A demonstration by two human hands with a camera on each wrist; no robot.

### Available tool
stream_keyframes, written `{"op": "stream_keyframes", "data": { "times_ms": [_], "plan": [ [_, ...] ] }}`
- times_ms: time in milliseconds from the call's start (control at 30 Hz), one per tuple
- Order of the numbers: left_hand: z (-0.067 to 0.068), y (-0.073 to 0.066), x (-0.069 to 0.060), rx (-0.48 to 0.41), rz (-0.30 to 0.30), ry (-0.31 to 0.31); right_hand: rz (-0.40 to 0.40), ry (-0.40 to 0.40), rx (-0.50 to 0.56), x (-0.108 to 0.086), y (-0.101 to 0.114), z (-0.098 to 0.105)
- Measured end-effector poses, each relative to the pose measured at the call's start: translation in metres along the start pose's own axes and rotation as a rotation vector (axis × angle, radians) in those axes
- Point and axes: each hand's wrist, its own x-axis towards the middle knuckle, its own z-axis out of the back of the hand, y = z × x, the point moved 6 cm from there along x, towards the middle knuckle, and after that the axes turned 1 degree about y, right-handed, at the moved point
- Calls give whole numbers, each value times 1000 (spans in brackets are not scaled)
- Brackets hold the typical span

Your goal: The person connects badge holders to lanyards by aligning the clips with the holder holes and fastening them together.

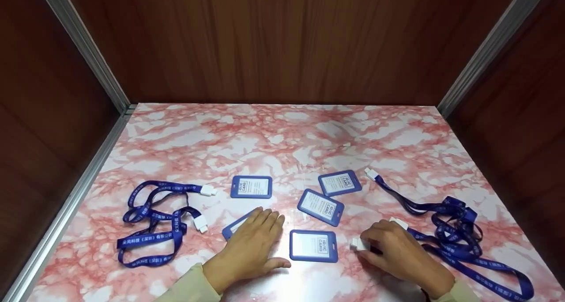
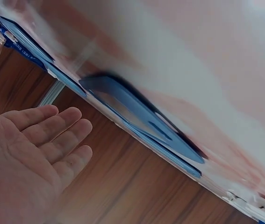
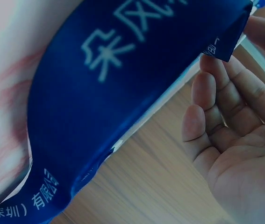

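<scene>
In the head view the left hand [image 1: 251, 247] lies palm down with straight fingers over a blue card holder [image 1: 234, 227], covering much of it. The right hand [image 1: 395, 251] pinches a white clip [image 1: 359, 244] between thumb and fingers; a second white end [image 1: 398, 224] of a blue lanyard [image 1: 446, 253] shows behind its knuckles. Between the hands lies a card holder [image 1: 313, 246], flat and touched by neither. The left wrist view shows the left hand [image 2: 39, 154] with extended fingers; in the right wrist view the right hand [image 3: 239, 126] has curled fingers beside the lanyard strap [image 3: 90, 88].
Two card holders [image 1: 321, 207] [image 1: 340, 183] lie close together past the middle one, another holder [image 1: 251, 186] farther left. Blue lanyards [image 1: 152, 238] with white clips lie at the left, and another lanyard [image 1: 406, 200] at the right. Wooden walls [image 1: 282, 41] surround the marbled table [image 1: 287, 134].
</scene>
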Motion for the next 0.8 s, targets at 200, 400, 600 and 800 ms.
{"op": "stream_keyframes", "data": {
  "times_ms": [200, 400, 600, 800],
  "plan": [
    [-5, -5, 6, -30, 3, 43, -19, 24, 13, 1, 1, -1],
    [-6, -9, 10, -18, -19, 46, -1, 12, 13, 3, 3, 0],
    [-6, -13, 14, -30, -25, 45, -19, 37, 22, 4, 2, -2],
    [-5, -16, 18, -17, -29, 27, 12, 4, 19, 4, 4, -2]
  ]
}}
